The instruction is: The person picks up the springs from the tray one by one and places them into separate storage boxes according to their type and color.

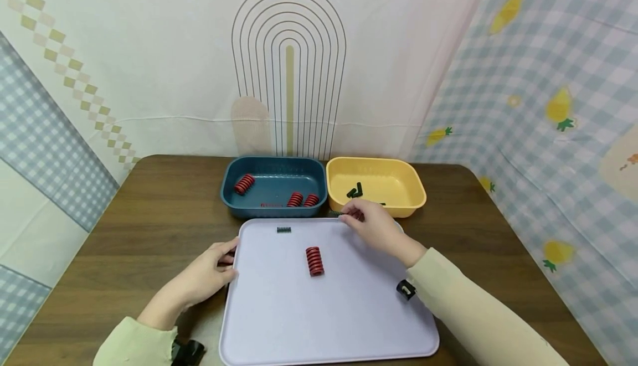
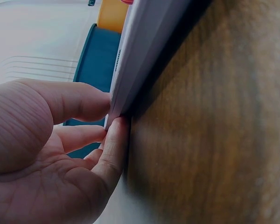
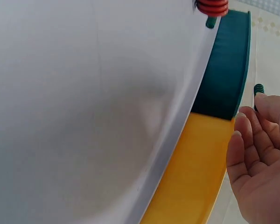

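My right hand (image 1: 375,226) pinches a small dark green spring (image 3: 258,90) between thumb and index finger, just beyond the tray's far edge and in front of the yellow bin (image 1: 417,202). With thumb and fingertips, my left hand (image 1: 208,273) grips the left edge of the pale lilac tray (image 1: 279,321). A thick red spring (image 1: 314,261) lies near the tray's middle. Another small green spring (image 1: 284,230) lies close to its far left corner. Part of the tray's far edge is hidden behind the right hand.
Left of the yellow bin and against it stands a dark blue bin (image 1: 224,197) with several red springs (image 1: 244,184). Inside the yellow bin are a few green springs (image 1: 359,189). Both bins stand behind the tray on the brown wooden table (image 1: 149,216), before a patterned cloth backdrop.
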`<state>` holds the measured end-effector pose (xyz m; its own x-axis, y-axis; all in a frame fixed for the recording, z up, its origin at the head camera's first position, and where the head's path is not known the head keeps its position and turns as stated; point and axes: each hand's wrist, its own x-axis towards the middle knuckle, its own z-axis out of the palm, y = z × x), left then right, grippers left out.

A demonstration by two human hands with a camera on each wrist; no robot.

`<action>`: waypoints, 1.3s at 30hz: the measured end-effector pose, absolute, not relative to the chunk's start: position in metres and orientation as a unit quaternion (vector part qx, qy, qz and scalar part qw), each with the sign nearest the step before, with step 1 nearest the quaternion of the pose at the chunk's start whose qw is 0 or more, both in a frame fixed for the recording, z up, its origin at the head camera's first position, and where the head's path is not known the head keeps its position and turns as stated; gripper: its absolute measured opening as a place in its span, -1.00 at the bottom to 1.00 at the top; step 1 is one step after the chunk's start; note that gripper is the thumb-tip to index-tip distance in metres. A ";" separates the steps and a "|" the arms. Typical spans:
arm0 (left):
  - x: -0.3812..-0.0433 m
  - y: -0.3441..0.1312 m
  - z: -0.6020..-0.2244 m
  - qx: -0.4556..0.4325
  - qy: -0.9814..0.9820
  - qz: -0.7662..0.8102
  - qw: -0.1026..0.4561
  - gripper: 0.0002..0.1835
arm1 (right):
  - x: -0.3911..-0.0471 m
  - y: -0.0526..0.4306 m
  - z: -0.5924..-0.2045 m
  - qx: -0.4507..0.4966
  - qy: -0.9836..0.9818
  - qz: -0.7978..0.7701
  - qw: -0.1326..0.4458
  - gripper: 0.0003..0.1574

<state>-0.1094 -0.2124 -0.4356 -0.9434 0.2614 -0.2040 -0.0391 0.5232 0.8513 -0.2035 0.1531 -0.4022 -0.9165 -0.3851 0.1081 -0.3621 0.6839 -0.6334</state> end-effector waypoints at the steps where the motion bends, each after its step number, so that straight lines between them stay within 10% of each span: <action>1: -0.109 -0.212 -0.436 0.064 0.859 0.484 0.155 -0.28 | -0.204 0.155 -0.401 -0.201 0.917 -0.345 0.013 -0.92; 39: -0.109 -0.210 -0.433 0.066 0.865 0.475 0.147 -0.28 | -0.262 0.234 -0.410 -0.052 0.954 -0.290 -0.050 -0.78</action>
<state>-0.1087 -0.2096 -0.4332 -0.9484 0.2531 -0.1912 -0.0256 0.5396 0.8416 -0.2621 0.2337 -0.4097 -0.9898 -0.0696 0.1245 -0.1271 0.8265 -0.5484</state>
